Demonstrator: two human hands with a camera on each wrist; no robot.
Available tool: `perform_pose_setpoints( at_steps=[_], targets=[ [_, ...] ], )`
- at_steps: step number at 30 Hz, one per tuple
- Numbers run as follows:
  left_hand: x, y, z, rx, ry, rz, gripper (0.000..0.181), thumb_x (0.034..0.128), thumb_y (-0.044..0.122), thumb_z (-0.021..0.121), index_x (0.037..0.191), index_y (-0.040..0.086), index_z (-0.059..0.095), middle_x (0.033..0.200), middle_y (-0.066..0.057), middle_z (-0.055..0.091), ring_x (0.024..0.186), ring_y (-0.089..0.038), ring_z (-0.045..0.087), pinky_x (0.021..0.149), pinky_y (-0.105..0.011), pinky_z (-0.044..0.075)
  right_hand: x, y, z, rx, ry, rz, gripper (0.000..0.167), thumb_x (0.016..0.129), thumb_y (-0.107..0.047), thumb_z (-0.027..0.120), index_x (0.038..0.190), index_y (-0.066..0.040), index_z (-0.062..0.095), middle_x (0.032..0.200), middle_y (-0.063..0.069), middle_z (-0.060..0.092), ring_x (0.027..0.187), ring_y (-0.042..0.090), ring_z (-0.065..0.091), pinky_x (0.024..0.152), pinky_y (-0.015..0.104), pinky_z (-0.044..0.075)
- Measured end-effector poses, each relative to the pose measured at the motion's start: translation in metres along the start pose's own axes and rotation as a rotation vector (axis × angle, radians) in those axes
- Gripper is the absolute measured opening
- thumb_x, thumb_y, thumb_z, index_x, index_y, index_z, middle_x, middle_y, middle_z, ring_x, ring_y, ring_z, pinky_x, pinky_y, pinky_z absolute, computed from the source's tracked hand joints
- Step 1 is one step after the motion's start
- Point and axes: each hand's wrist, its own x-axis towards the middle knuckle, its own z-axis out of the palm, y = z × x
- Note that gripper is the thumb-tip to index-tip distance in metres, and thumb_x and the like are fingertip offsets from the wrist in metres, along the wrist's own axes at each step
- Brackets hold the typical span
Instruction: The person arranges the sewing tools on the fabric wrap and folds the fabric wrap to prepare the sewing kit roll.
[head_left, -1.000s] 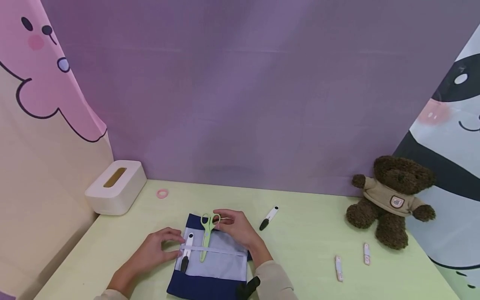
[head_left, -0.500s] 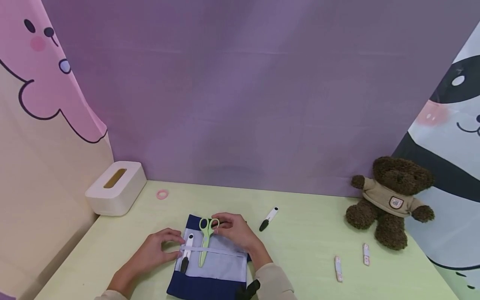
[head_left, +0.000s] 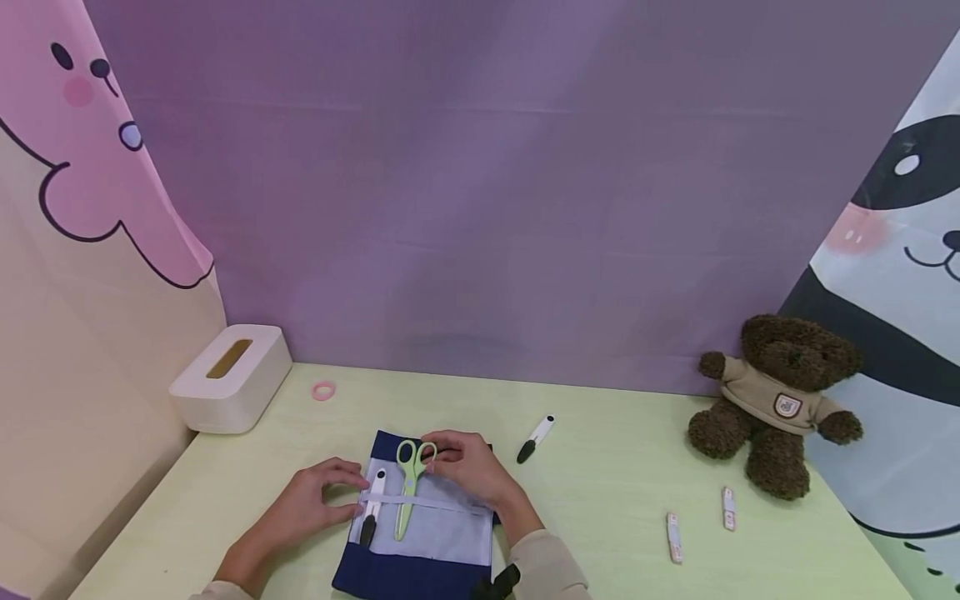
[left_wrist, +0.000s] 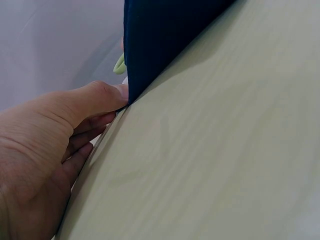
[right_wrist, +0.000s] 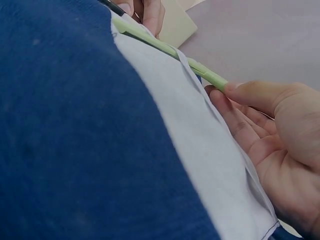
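Observation:
A navy fabric case (head_left: 420, 573) lies unfolded, its pale lining (head_left: 442, 529) crossed by a light elastic band (head_left: 442, 504). Green scissors (head_left: 408, 483) sit under the band, blades toward the person. My right hand (head_left: 472, 467) pinches their handle loop; in the right wrist view, the thumb presses the green handle (right_wrist: 215, 79). A white marker-like stick with a black end (head_left: 373, 508) is under the band, left of the scissors. My left hand (head_left: 311, 496) holds the case's left edge with thumb and fingertips; in the left wrist view, the thumb (left_wrist: 107, 95) touches the navy cloth (left_wrist: 155, 40).
A similar black-ended white stick (head_left: 536, 439) lies right of the case. Two small pale pink-and-white sticks (head_left: 674, 537) lie farther right, near a brown teddy bear (head_left: 780, 408). At back left are a white tissue box (head_left: 232, 379) and a pink ring (head_left: 323, 391).
The scissors have slid toward the person, farther under the band, and shifted slightly left. My right hand has come down with them. My left hand has stayed at the case's edge.

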Motion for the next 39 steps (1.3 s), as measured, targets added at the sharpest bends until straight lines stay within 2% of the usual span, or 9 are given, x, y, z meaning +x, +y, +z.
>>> perform_pose_setpoints(
  at_steps=[7,15,25,39],
  targets=[
    [0.0004,0.0001,0.0014,0.009,0.013,0.015,0.024,0.0815,0.028,0.088,0.104,0.027,0.079,0.122,0.003,0.073,0.117,-0.025,0.068,0.104,-0.039,0.054,0.0004,0.001,0.0015,-0.009,-0.011,0.005,0.041,0.094,-0.002,0.072,0.134,-0.007,0.066,0.124,0.021,0.071,0.103,0.015,0.072,0.085,0.02,0.058],
    [0.0016,0.0026,-0.0002,0.0,0.003,0.002,0.023,0.082,0.029,0.087,0.104,0.027,0.079,0.123,0.003,0.072,0.117,-0.027,0.067,0.105,-0.045,0.053,-0.0022,0.0028,0.0027,-0.003,-0.019,0.018,0.041,0.094,-0.001,0.072,0.134,-0.006,0.066,0.123,0.022,0.071,0.103,0.014,0.071,0.084,0.019,0.058],
    [0.0017,0.0031,-0.0005,-0.012,0.0,-0.001,0.023,0.0823,0.029,0.087,0.104,0.027,0.08,0.123,0.003,0.072,0.117,-0.027,0.067,0.105,-0.042,0.053,-0.0042,0.0007,0.002,0.003,-0.058,0.019,0.04,0.093,0.001,0.071,0.133,-0.003,0.067,0.12,0.023,0.073,0.101,0.015,0.072,0.083,0.02,0.059],
    [0.0006,0.0034,-0.003,-0.01,-0.012,-0.003,0.024,0.0829,0.031,0.087,0.105,0.026,0.08,0.123,0.003,0.072,0.117,-0.027,0.067,0.104,-0.04,0.053,-0.0058,0.0012,0.0016,-0.061,-0.108,0.014,0.039,0.095,-0.005,0.071,0.134,-0.006,0.067,0.117,0.017,0.076,0.105,0.015,0.072,0.085,0.02,0.058]
  ],
)
